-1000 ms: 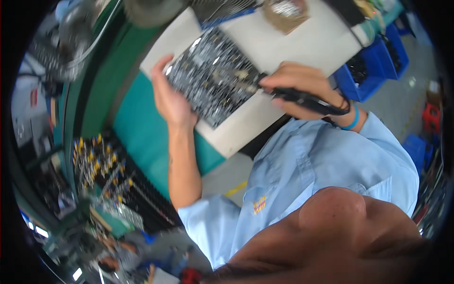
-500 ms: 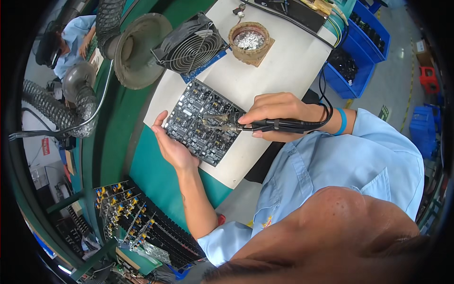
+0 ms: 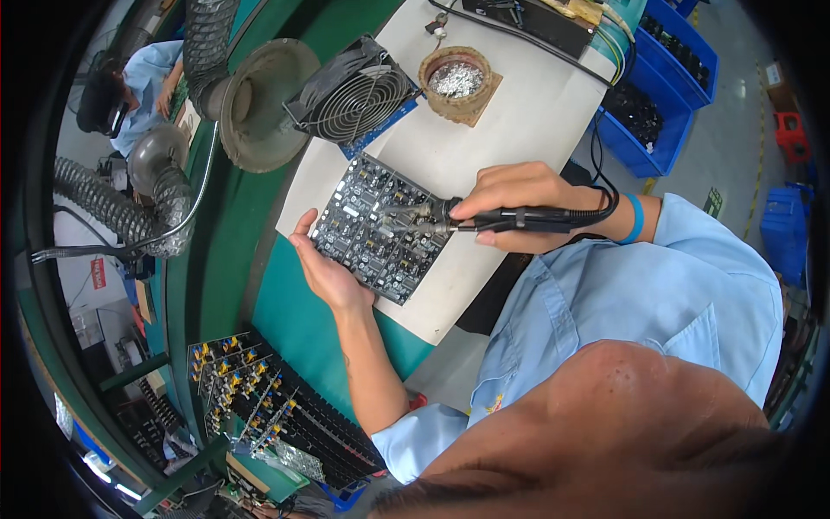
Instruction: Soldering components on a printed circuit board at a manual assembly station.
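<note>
A panel of dark circuit boards (image 3: 363,246), dense with small parts, lies tilted on the white work sheet (image 3: 527,121). Along its left and lower edge my left hand (image 3: 333,278) cups the panel, fingers at the left corner and the thumb side near the bottom edge. My right hand (image 3: 523,195) grips black soldering tweezers (image 3: 527,220) with a cable at the back. The two metal tips point left over the middle of the panel; whether they touch it I cannot tell.
Beyond the panel stand a black fan with a wire guard (image 3: 359,108) and a round pot (image 3: 430,97) of silvery metal. A fume extraction horn (image 3: 268,108) hangs at the left. Racked boards (image 3: 251,381) stand lower left, blue bins (image 3: 648,156) right. Another person (image 3: 143,82) sits far left.
The whole view has shifted slightly, moving the scene a little to the right. Both hands keep their hold, and the tweezer tips remain over the panel's middle.
</note>
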A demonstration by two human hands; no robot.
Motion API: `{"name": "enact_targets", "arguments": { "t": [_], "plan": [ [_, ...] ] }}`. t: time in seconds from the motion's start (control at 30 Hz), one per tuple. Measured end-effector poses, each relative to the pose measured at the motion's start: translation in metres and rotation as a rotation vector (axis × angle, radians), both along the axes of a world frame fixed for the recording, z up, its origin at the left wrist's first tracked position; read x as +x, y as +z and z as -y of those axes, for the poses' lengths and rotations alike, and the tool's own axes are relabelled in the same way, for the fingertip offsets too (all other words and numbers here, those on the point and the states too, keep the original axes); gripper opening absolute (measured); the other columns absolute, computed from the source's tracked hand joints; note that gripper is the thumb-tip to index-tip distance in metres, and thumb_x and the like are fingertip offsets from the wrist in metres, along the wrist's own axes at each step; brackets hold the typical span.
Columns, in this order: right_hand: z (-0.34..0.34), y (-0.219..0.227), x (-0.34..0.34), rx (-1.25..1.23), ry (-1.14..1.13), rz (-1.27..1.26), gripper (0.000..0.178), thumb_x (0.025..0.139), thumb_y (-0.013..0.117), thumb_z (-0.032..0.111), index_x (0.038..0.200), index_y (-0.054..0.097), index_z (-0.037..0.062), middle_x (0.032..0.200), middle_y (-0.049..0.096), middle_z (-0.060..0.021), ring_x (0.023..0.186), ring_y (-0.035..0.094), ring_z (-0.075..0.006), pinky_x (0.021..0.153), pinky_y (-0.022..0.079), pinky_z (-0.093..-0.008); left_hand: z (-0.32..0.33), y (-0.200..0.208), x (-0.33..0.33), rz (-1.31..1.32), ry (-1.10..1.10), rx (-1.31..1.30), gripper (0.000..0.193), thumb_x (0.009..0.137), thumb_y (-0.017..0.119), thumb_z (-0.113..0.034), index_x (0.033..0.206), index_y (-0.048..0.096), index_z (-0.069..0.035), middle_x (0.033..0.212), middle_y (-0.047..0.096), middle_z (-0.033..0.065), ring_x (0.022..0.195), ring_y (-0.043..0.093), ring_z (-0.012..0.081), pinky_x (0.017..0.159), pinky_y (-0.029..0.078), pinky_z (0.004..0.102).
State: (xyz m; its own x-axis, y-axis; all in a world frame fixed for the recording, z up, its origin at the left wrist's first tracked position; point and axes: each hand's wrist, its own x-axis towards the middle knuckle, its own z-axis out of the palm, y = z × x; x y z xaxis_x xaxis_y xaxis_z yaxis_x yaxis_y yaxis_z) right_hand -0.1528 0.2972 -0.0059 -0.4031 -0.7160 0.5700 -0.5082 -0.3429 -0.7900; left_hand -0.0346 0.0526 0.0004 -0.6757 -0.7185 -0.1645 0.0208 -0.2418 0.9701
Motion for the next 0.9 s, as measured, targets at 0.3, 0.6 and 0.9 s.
{"name": "enact_targets", "arguments": {
  "t": [0.3, 0.6, 0.9],
  "plan": [
    [-0.002, 0.008, -0.007, 0.045, -0.046, -0.062, 0.038, 0.078, 0.069, 0.001, 0.116, 0.065, -0.0018, 0.094, 0.069, -0.0134, 0.073, 0.06, -0.0221, 0.068, 0.049, -0.0295, 0.001, -0.002, -0.003, 0.004, 0.115, 0.047, 0.044, 0.108, 0.031, -0.042, 0.122, 0.058, -0.011, 0.113, 0.063, 0.0109, 0.094, 0.062, 0.0186, 0.085, 0.05, 0.0326],
    [0.014, 0.001, -0.002, 0.067, 0.049, -0.095, 0.041, 0.073, 0.068, -0.004, 0.114, 0.065, -0.0058, 0.089, 0.068, -0.0142, 0.069, 0.053, -0.0203, 0.064, 0.046, -0.0285, 0.009, -0.012, 0.006, -0.123, 0.032, -0.018, 0.047, 0.108, 0.029, -0.043, 0.121, 0.056, -0.007, 0.1, 0.063, 0.0088, 0.084, 0.061, 0.0152, 0.076, 0.051, 0.0296],
    [0.018, 0.002, 0.001, 0.106, 0.052, -0.099, 0.041, 0.073, 0.067, -0.006, 0.114, 0.065, -0.0059, 0.088, 0.068, -0.0138, 0.069, 0.052, -0.0196, 0.063, 0.045, -0.0278, 0.011, -0.023, -0.007, -0.063, 0.161, -0.099, 0.044, 0.108, 0.031, -0.04, 0.121, 0.057, -0.007, 0.105, 0.061, 0.0093, 0.09, 0.057, 0.015, 0.083, 0.047, 0.0277]
  ]
}}
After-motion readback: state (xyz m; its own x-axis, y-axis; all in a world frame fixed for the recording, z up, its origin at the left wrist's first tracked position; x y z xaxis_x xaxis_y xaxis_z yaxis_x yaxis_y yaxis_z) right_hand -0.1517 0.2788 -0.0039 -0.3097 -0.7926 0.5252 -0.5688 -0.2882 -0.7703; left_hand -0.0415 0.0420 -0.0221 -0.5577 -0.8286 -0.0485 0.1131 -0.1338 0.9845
